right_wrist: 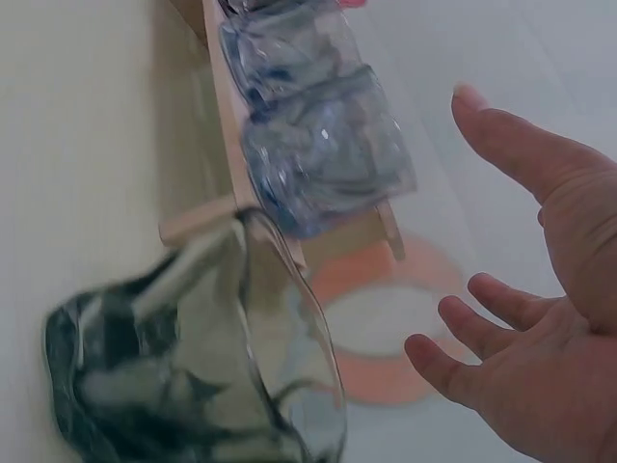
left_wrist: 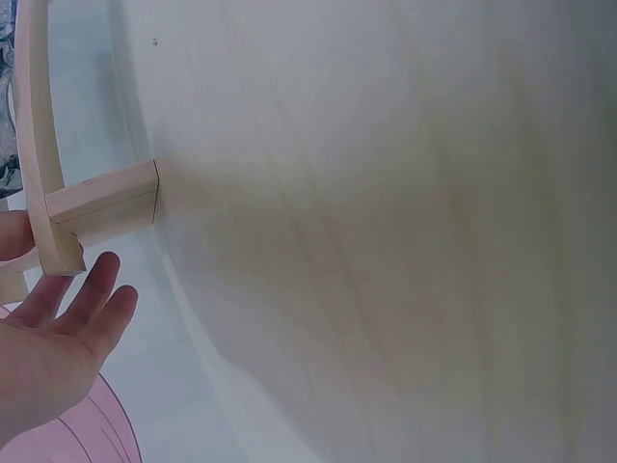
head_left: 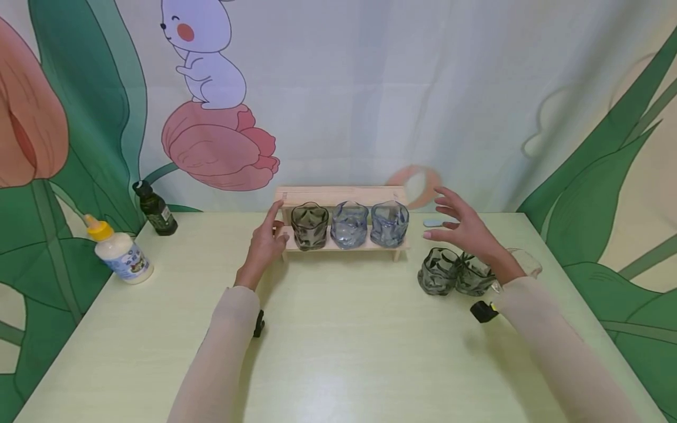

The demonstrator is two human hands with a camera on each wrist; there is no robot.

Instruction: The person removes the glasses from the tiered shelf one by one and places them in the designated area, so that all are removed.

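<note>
Pale-green bench [head_left: 338, 352], flower-printed cloth [head_left: 328, 117] behind. Head view, centre: wooden rack [head_left: 341, 192] with three glasses [head_left: 349, 226] — one smoky, two blue; tumblers [head_left: 438, 273] right, bottles [head_left: 124, 258] left. Left wrist view, left: the left hand [left_wrist: 43, 362] pinches the rack's end. Right wrist view, right: the right hand [right_wrist: 549, 357] spreads wide, holding nothing.

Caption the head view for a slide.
Left hand at a wooden rack holding three glasses; right hand raised, empty.

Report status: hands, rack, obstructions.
Left hand grips wooden rack at its left end. Right hand empty, off rack's right end. Three glasses in a row on rack. Dark glass on table near right hand, possible snag.
</note>
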